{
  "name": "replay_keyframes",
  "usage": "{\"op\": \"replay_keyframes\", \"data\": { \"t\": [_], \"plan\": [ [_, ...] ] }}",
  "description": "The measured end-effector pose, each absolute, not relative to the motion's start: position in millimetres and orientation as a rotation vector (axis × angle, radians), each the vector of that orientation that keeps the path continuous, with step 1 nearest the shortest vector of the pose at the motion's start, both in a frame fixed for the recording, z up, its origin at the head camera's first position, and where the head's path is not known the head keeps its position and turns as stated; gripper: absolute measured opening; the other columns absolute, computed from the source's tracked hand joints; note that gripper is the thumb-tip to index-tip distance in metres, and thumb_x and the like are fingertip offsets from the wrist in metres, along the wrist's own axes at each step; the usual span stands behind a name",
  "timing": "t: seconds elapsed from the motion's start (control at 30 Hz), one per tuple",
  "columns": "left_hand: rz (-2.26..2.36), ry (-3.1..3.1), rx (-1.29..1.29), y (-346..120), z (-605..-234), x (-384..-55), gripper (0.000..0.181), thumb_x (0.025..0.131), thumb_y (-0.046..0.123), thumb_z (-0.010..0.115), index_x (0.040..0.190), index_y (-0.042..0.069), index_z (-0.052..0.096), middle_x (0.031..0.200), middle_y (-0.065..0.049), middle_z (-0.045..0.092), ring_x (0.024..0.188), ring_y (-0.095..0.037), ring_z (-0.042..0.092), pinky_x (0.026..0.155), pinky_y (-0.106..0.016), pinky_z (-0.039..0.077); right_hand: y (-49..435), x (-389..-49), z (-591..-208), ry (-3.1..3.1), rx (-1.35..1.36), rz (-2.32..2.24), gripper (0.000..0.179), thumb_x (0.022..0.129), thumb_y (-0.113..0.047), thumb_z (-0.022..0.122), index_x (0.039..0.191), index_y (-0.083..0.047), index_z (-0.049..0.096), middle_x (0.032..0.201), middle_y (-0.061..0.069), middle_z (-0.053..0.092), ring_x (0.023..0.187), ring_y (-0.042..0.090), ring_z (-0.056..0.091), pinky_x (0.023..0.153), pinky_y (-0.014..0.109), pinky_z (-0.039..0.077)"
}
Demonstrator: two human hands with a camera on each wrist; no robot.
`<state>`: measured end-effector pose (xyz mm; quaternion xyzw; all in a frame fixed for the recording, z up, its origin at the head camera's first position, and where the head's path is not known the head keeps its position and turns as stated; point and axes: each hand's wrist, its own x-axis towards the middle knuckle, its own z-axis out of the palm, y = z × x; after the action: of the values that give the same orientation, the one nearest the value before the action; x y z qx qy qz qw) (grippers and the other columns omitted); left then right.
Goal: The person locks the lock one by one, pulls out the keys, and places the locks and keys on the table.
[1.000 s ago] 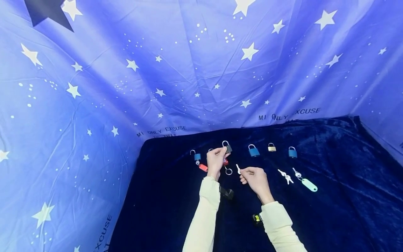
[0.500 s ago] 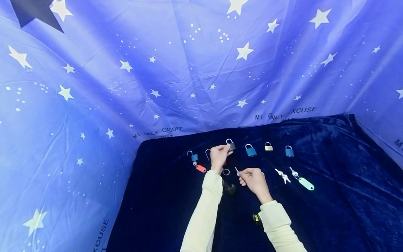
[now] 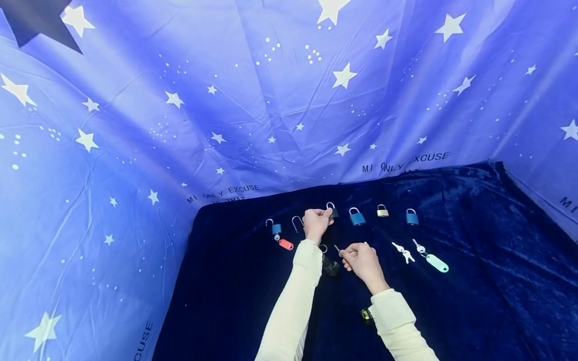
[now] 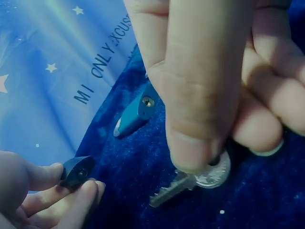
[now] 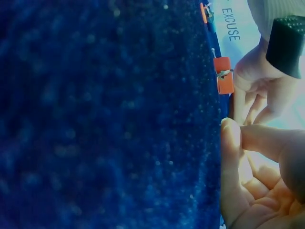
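Observation:
In the head view my left hand (image 3: 316, 224) pinches a dark grey padlock (image 3: 334, 212) by its body, shackle up. The left wrist view shows that padlock (image 4: 76, 171) with its keyhole face towards the camera. My right hand (image 3: 363, 261) holds a small silver key (image 3: 337, 248) by its round head, just below and apart from the padlock. Large in the left wrist view, the right thumb covers part of the key (image 4: 176, 187). In the right wrist view the right hand (image 5: 267, 176) is lowest, and its fingers hide the key.
A blue padlock with open shackle (image 3: 276, 229) lies left, its key on a red tag (image 3: 286, 244). Another shackle (image 3: 296, 223) shows beside the left hand. Rightward lie a blue padlock (image 3: 357, 218), a brass padlock (image 3: 382, 211), another blue padlock (image 3: 412, 218), loose keys (image 3: 403, 252) and a green-tagged key (image 3: 426, 254).
My left hand has moved right with the dark padlock, closer to the blue one beside it. The key in my right hand has tilted. The red tag below the left hand is now hidden.

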<state>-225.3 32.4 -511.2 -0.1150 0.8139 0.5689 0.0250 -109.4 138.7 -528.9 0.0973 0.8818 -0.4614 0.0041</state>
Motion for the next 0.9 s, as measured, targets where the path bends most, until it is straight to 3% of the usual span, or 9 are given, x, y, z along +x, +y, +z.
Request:
{"op": "replay_keyframes", "data": {
  "t": [0.07,0.23,0.33,0.67,0.9],
  "plan": [
    [1.704,2.547,-0.357,32.9,-510.2,-226.0,0.019,0.092,0.024,0.073,0.087,0.007,0.079,0.070,-0.005,0.075,0.066,-0.015,0.074,0.096,-0.037,0.052,138.1,-109.1,-527.9,2.767,0.305,-1.440,0.019,0.092,-0.017,0.069,0.075,-0.009,0.073,0.058,-0.005,0.067,0.049,0.007,0.061,0.067,0.027,0.050],
    [1.614,2.569,-0.359,34.7,-508.5,-228.2,0.018,0.090,0.024,0.074,0.084,0.007,0.079,0.068,-0.003,0.074,0.062,-0.012,0.073,0.069,-0.023,0.056,137.4,-109.0,-525.9,2.782,0.314,-1.406,0.021,0.091,-0.017,0.069,0.072,-0.009,0.071,0.055,-0.005,0.064,0.047,0.007,0.060,0.062,0.027,0.049],
    [1.550,2.602,-0.364,35.8,-509.5,-229.9,0.019,0.090,0.025,0.075,0.080,0.009,0.079,0.065,-0.001,0.073,0.059,-0.010,0.071,0.063,-0.019,0.052,136.8,-108.9,-524.7,2.789,0.328,-1.382,0.022,0.090,-0.018,0.070,0.070,-0.009,0.070,0.054,-0.005,0.063,0.045,0.008,0.059,0.062,0.027,0.049],
    [1.484,2.590,-0.357,37.1,-509.8,-234.4,0.023,0.091,0.026,0.073,0.079,0.006,0.077,0.064,-0.003,0.072,0.057,-0.013,0.071,0.087,-0.030,0.056,135.9,-111.3,-521.2,2.784,0.358,-1.343,0.025,0.090,-0.019,0.070,0.066,-0.010,0.067,0.050,-0.006,0.061,0.043,0.009,0.059,0.064,0.030,0.050],
    [1.530,2.515,-0.338,36.3,-510.3,-238.0,0.017,0.094,0.016,0.070,0.085,0.002,0.076,0.061,-0.005,0.070,0.054,-0.015,0.070,0.054,-0.021,0.056,137.0,-111.4,-523.9,2.752,0.400,-1.370,0.025,0.089,-0.020,0.070,0.066,-0.011,0.068,0.050,-0.005,0.062,0.044,0.010,0.061,0.068,0.031,0.052]
  ]
}}
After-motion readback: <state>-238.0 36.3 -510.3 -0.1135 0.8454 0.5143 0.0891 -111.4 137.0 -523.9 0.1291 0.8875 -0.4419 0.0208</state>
